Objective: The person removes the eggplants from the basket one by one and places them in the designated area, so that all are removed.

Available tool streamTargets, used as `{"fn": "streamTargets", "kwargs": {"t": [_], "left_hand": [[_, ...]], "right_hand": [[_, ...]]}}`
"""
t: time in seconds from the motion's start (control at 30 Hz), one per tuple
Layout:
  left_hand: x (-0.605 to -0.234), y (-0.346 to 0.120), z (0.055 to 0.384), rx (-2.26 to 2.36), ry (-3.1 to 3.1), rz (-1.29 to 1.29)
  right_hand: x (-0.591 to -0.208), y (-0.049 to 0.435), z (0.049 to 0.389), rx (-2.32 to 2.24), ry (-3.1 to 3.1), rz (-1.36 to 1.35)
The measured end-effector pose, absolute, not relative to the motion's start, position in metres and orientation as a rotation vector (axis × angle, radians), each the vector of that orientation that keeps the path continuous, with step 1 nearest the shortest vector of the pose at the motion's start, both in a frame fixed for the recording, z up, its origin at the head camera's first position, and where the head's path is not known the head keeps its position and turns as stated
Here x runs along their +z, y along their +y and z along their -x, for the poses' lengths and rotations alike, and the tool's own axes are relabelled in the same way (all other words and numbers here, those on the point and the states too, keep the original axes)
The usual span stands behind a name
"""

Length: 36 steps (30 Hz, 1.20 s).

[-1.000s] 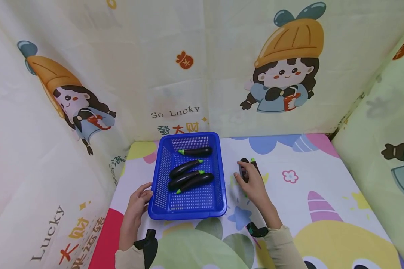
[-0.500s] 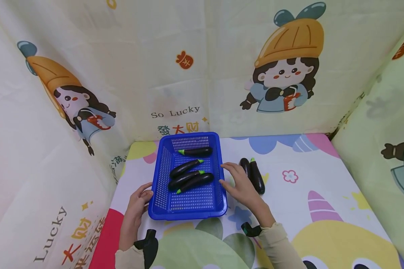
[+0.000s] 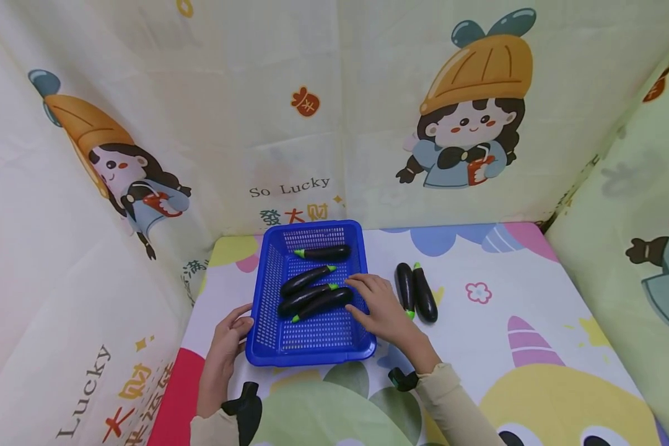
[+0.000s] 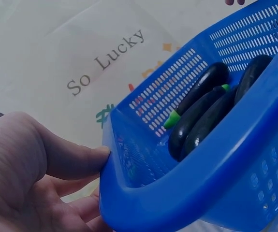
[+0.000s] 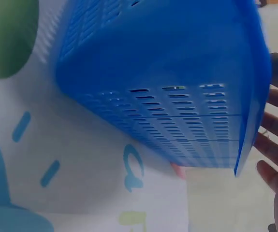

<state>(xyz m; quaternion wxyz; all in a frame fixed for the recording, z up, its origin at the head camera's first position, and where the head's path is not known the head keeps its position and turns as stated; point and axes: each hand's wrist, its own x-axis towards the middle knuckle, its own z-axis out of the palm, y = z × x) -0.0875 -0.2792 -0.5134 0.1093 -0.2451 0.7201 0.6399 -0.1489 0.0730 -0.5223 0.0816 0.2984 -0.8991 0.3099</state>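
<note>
A blue plastic basket (image 3: 311, 358) with slotted walls holds several dark eggplants with green stem ends, among them an eggplant (image 3: 326, 253) lying at the far end. My left hand (image 3: 226, 342) grips the basket's left rim, thumb against the edge in the left wrist view and fingers partly hidden behind it. Over the right rim reaches my right hand (image 3: 387, 314), fingers spread and holding nothing, close to the nearest eggplant (image 3: 324, 303) in the basket. Two more eggplants lie side by side on the table to its right: one eggplant (image 3: 404, 286) and another eggplant (image 3: 425, 297).
The table is covered with a cartoon-print cloth (image 3: 513, 279). Cream fabric walls (image 3: 368, 111) with printed figures and lettering close in the back and both sides. The basket's far end stands close to the back wall.
My right hand has let go of an eggplant beside the basket and moved left, over the basket's right rim. That eggplant stays on the table. My left hand keeps its hold on the rim.
</note>
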Motion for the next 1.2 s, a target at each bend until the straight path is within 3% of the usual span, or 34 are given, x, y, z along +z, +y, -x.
{"fn": "streamTargets", "kwargs": {"t": [0.63,1.2], "left_hand": [[-0.514,-0.281,0.086,1.883,2.113,0.704],[-0.518,-0.282,0.089,1.867,2.122,0.698]], "right_hand": [[-0.525,0.041,0.162,0.510,-2.727,-1.260],[-0.527,0.023,0.170,0.245,-2.872,-1.263]]}}
